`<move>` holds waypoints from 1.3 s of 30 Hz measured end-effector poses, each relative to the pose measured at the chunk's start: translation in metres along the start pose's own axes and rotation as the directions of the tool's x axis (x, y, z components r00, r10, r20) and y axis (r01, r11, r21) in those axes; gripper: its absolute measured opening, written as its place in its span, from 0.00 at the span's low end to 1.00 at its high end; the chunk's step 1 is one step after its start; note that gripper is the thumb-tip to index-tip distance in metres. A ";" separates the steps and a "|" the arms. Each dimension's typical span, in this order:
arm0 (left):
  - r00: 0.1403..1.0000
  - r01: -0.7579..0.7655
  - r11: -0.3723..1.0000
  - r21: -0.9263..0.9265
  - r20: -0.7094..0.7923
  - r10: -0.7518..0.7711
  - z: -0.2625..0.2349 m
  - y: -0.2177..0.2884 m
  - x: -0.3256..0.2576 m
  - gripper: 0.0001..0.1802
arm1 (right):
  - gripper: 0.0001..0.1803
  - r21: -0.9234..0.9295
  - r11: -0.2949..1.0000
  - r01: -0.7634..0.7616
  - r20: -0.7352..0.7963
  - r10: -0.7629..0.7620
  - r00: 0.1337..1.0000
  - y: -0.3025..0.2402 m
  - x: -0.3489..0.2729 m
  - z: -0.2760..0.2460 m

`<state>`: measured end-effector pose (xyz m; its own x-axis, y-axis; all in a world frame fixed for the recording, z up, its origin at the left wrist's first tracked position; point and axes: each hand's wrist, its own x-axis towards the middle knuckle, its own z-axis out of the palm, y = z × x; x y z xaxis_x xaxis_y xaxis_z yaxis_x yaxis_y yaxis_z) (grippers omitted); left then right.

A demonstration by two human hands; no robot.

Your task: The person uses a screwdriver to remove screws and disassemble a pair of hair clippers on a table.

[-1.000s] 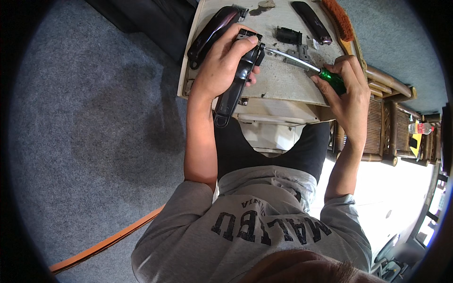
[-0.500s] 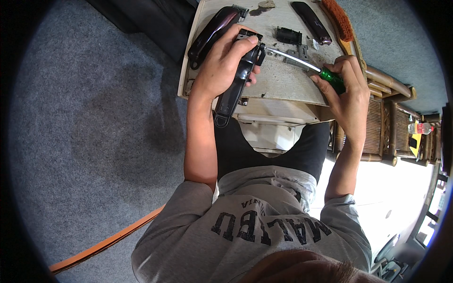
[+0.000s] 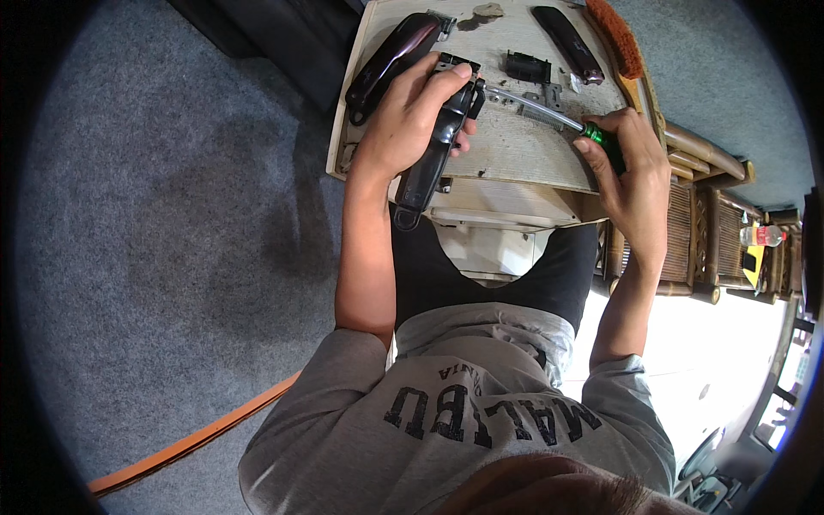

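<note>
1. Left grip [image 3: 405, 120]: closed around the black clipper [image 3: 422, 176], thumb up on its head end, fingertips showing past the far side of the body.
2. Clipper: held over the desk [image 3: 506, 154], left of centre. Head points at the far edge, tail sticks out past the near edge (hang loop and all).
3. Right grip [image 3: 635, 159]: curled tight on the green handle of the screwdriver [image 3: 549, 113], thumb and fingers pinching it near the shaft, by the right edge.
4. Shaft slants leftward and away from me; tip is right at the side lever [image 3: 478, 101] by the clipper head. Can't tell if it's touching.
5. Far left corner: a purple-black clipper [image 3: 395, 60], lying along the left edge, blade end toward the far edge.
6. Between the clipper I hold and the right edge: black plastic part [image 3: 527, 66], with a metal plate [image 3: 554, 94] just nearer me and a toothed blade [image 3: 541, 112] partly behind the shaft.
7. Far right corner: slim dark piece [image 3: 568, 43], then the orange-bristled brush [image 3: 618, 39] along the edge.
8. Grey clump [image 3: 487, 10] near the far edge.
</note>
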<state>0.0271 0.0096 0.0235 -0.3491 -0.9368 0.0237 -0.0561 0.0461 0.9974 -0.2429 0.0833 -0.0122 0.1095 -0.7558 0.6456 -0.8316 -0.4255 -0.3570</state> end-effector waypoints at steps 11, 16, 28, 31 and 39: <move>1.000 -0.008 1.000 -0.004 -0.005 0.008 0.000 -0.001 0.000 0.18 | 0.18 -0.012 1.000 -0.017 -0.006 0.016 1.000 -0.005 0.000 -0.001; 1.000 0.009 1.000 -0.007 -0.006 -0.010 0.000 0.000 0.000 0.18 | 0.19 -0.014 0.999 -0.029 -0.020 0.028 0.999 -0.008 0.002 -0.001; 1.000 -0.011 1.000 -0.001 0.000 0.011 -0.001 0.000 0.000 0.18 | 0.20 -0.049 0.998 -0.029 0.012 0.030 0.999 -0.004 0.001 -0.001; 1.000 -0.026 1.000 0.005 -0.004 0.026 0.000 -0.001 -0.001 0.18 | 0.20 -0.003 0.999 -0.033 -0.030 0.033 0.999 -0.007 0.002 0.000; 1.000 0.004 1.000 -0.007 -0.010 -0.004 -0.001 -0.001 0.000 0.18 | 0.20 -0.007 1.000 -0.025 0.001 0.025 1.000 -0.009 0.004 0.000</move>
<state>0.0278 0.0092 0.0228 -0.3392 -0.9405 0.0204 -0.0512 0.0401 0.9979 -0.2351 0.0846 -0.0063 0.0893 -0.7667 0.6357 -0.8378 -0.4030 -0.3684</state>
